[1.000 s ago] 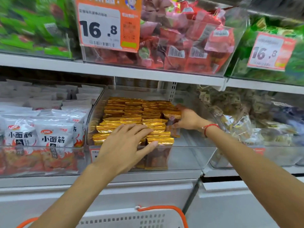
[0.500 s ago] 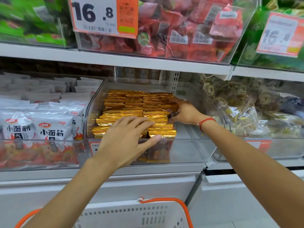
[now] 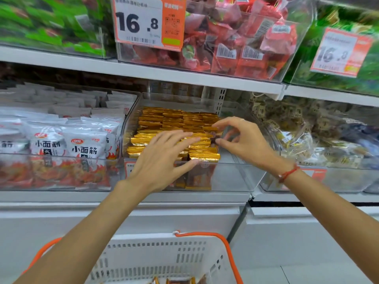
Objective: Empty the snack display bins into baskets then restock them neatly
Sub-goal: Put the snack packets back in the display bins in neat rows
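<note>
the left hand lies flat with straight fingers, steadying upright gold foil snack packets in the clear plastic bin, while the right hand pinches one dark-faced packet to slot it into the row.
</note>
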A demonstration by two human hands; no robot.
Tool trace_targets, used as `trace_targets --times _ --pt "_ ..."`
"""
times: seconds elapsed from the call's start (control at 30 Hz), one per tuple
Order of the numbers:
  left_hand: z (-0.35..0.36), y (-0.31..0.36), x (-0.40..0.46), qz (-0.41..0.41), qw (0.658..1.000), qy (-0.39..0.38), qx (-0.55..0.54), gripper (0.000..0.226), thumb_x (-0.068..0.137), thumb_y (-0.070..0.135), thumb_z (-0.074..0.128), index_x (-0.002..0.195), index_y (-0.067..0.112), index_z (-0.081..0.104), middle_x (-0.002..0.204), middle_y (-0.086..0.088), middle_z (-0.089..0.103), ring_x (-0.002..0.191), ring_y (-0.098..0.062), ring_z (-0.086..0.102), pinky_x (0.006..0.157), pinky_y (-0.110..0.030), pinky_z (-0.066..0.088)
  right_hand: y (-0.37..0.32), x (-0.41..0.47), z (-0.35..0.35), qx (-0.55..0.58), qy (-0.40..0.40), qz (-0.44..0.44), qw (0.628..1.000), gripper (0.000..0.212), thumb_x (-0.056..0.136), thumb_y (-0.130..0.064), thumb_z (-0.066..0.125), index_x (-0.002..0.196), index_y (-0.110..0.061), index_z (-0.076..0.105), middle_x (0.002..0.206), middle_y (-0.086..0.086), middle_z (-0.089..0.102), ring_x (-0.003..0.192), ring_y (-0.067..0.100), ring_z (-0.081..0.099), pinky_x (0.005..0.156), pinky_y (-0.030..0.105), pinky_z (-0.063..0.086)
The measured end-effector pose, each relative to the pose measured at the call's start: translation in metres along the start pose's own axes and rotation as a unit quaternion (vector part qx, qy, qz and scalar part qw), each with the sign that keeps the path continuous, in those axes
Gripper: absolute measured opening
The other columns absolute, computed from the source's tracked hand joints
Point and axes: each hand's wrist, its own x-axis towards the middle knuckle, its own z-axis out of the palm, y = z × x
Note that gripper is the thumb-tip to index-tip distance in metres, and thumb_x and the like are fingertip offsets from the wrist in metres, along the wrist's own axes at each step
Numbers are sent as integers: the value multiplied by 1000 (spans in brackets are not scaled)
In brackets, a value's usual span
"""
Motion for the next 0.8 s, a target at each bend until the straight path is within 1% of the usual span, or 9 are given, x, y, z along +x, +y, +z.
trace_targets --times 0.07,0.13,0.23,0.3,0.4,0.47,0.57,0.67,0.8 --pt "-12 -1 -19 17 995 88 -31 48 95 49 47 136 26 53 139 7 53 132 -13 42 113 -34 29 -29 -26 -5 39 -36 -68 996 27 84 -19 74 110 -21 68 98 -6 67 76 9 64 65 20 53" --pt "-22 -3 -54 -7 982 187 -22 36 94 34 55 125 18 62 129 3 61 123 -17 50 107 -30 30 -52 -49 2 14 -122 -108 987 23 85 -26 72 108 -26 68 93 -14 66 77 6 62 64 20 51" --pt "-19 -11 -136 -142 950 278 14 24 92 18 57 113 11 68 115 -4 67 107 -27 58 97 -34 38 -71 -73 44 -63 -305 -110 944 19 89 -35 65 109 -36 65 92 -18 64 76 0 55 67 21 47" --pt "-1 -22 -197 -261 930 254 42 28 92 19 51 114 12 67 114 -7 66 103 -32 57 92 -41 41 -76 -85 87 -71 -386 -101 914 20 92 -35 61 111 -36 64 97 -14 66 76 0 49 70 26 45" --pt "33 -37 -270 -413 900 127 55 44 87 24 46 127 11 57 125 -13 59 111 -37 52 90 -51 42 -77 -105 164 -57 -461 -82 882 23 95 -29 56 117 -31 62 105 -9 66 87 8 51 76 28 42" --pt "52 -46 -305 -467 881 36 65 54 87 29 48 136 7 50 133 -20 54 116 -43 51 91 -56 43 -77 -122 217 -61 -471 -75 877 28 96 -24 52 121 -28 61 111 -4 66 102 17 57 84 32 45" --pt "71 -55 -346 -493 866 -42 64 63 92 41 45 141 0 45 138 -25 51 122 -45 50 97 -56 41 -79 -162 292 -55 -476 -33 877 36 97 -21 50 133 -21 53 129 6 60 118 26 54 92 36 45" --pt "81 -58 -367 -461 882 -48 89 68 92 45 33 141 -1 45 146 -21 44 132 -37 42 108 -46 26 -72 -216 352 -98 -518 -12 849 52 98 -18 49 148 -16 32 144 12 43 131 31 41 104 43 38" --pt "87 -56 -372 -442 889 -35 116 56 91 34 38 138 8 51 152 -15 38 137 -33 37 112 -41 20 -62 -274 389 -143 -531 27 835 79 95 -20 54 155 -17 2 161 6 8 148 31 6 119 52 11"
